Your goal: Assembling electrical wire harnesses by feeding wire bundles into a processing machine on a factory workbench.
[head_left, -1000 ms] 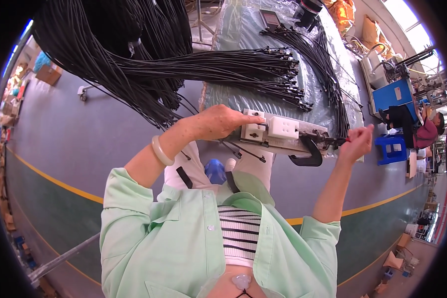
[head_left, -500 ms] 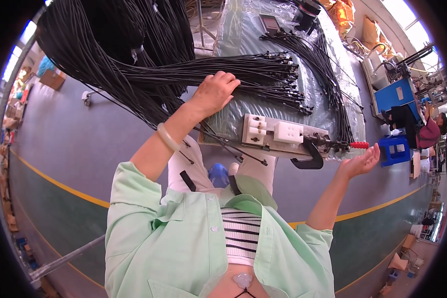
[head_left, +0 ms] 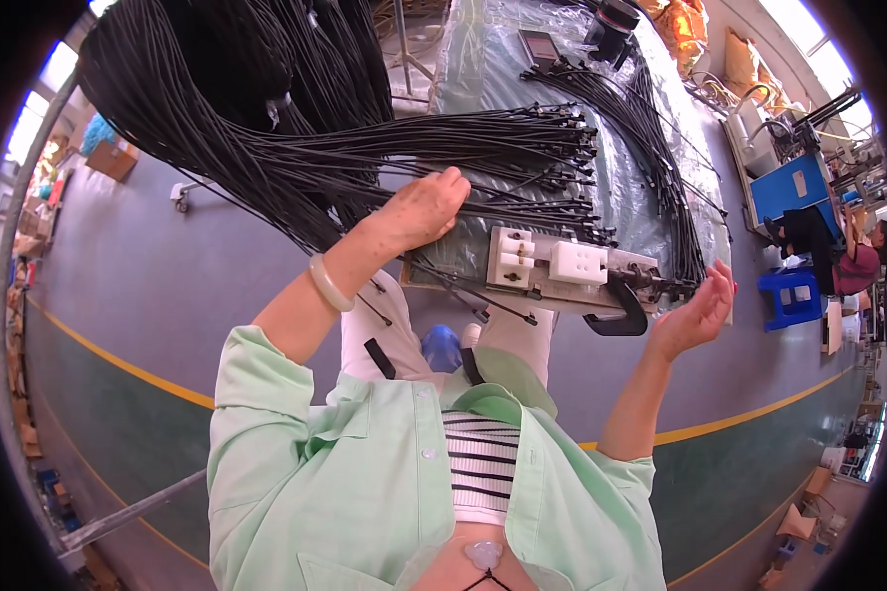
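Note:
My left hand (head_left: pixel 424 207) is closed at the near side of a thick bundle of black cables (head_left: pixel 394 138), its fingers curled over several strands. The cables' connector ends lie spread on the plastic-covered table. Near the table's front edge sits a clamping fixture (head_left: pixel 547 271) with white blocks on a metal plate and a black C-clamp (head_left: pixel 621 313) below. My right hand (head_left: pixel 695 313) is at the fixture's right end, fingers bent around its red lever handle (head_left: pixel 734 288). Most of that handle is hidden behind the hand.
More black cables (head_left: pixel 650 138) lie along the table's right side. A phone-like device (head_left: pixel 539 45) and a dark cylindrical object (head_left: pixel 611 30) stand at the back. To the right are a blue stool (head_left: pixel 790 298) and a seated person (head_left: pixel 852 266) by a machine.
My right hand has moved left and up, from open beside the red handle to covering it. My left hand has shifted slightly down along the cables' near side.

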The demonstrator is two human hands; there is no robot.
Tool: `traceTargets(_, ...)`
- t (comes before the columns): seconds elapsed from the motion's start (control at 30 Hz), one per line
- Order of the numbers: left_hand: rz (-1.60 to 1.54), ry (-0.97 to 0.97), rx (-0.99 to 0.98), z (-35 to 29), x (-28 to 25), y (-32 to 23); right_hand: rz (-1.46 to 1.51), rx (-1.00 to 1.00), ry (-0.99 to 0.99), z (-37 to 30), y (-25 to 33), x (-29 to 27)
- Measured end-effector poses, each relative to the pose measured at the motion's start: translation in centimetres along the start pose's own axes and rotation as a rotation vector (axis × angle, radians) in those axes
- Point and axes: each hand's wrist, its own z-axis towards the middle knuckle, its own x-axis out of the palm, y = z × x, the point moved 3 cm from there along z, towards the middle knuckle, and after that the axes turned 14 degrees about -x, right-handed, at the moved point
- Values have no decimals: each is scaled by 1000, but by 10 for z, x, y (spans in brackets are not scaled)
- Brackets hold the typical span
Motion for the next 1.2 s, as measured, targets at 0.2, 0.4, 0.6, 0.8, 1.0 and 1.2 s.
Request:
traceTargets(0.2,-555,351,76,33,-7,15,416,44,399,-16,46,43)
traceTargets(0.4,-1003,723,-344,32,-61,-3,533,-259,1102,-45,103,122)
traceTargets(0.6,-1154,711,-241,23,-66,-6,157,-184,995,-71,36,188)
traceTargets(0.8,-1359,509,-203,-12,-76,14,590,809,1085,-57,35,182)
traceTargets(1.0,-917,475,-215,-49,-38,14,1583,993,252,-48,77,169)
traceTargets(1.2,-815,450,-103,-48,-38,-20,1476,1029,340,-92,96,158)
